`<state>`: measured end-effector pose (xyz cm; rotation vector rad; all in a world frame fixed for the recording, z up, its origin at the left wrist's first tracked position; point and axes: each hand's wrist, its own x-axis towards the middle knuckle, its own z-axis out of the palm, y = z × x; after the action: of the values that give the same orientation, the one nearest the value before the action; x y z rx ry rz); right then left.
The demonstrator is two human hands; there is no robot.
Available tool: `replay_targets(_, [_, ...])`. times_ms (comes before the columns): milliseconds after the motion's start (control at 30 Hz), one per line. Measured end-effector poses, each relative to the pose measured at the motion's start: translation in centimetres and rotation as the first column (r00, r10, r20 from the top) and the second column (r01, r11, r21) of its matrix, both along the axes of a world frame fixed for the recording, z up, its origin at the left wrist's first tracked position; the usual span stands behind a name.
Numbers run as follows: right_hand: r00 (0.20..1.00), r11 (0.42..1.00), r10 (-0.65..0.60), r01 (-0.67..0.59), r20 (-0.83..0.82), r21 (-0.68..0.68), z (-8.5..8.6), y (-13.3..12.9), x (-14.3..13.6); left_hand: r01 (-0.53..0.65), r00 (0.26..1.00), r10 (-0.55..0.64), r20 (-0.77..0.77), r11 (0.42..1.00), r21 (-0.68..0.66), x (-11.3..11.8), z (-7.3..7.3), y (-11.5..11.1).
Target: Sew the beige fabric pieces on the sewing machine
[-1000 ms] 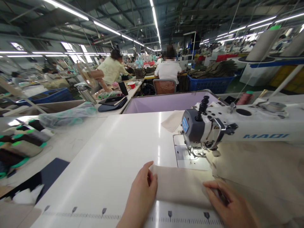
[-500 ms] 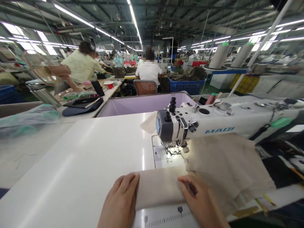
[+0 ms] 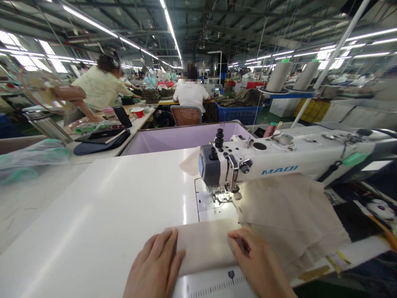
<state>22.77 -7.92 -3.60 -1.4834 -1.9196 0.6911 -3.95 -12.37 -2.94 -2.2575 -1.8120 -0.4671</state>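
Note:
A folded piece of beige fabric (image 3: 204,246) lies at the near edge of the white table, in front of the sewing machine (image 3: 279,149). On its left edge rests my left hand (image 3: 153,265), fingers stretched out and thumb on the cloth. My right hand (image 3: 256,258) is closed, thumb and forefinger pinching the cloth's right part; the curled fingers are partly hidden. More beige fabric (image 3: 285,211) spreads under the machine arm to the right. The lit presser foot (image 3: 225,198) stands beyond the folded piece, apart from it. Printed ruler marks (image 3: 217,286) run along the table's front.
Behind the table is a lilac-lined bin (image 3: 173,138). A dark blue flat item (image 3: 99,147) and a phone (image 3: 122,116) lie on the left bench. Thread cones (image 3: 279,76) stand at the right. Two co-workers sit ahead, near a blue crate (image 3: 238,112).
My left thumb has spread out onto the fabric. My right hand keeps its pinch. The whole view has shifted slightly, so things appear a little further left.

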Motion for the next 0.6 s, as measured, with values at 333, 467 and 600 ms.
replay_targets(333, [1.0, 1.0, -0.018, 0.018, -0.008, -0.004, -0.35, 0.14, -0.04, -0.007, 1.0, 0.007, -0.015, 1.0, -0.02, -0.04, 0.14, 0.17])
replay_targets(467, [1.0, 1.0, -0.014, 0.014, -0.015, -0.008, -0.31, 0.09, -0.03, -0.007, 1.0, 0.007, -0.017, 1.0, 0.001, 0.1, 0.26, 0.16])
replay_targets(600, [0.999, 0.999, -0.037, 0.036, 0.015, 0.026, -0.3, 0.04, -0.36, -0.011, 1.0, 0.011, -0.028, 1.0, 0.001, 0.17, 0.39, 0.15])
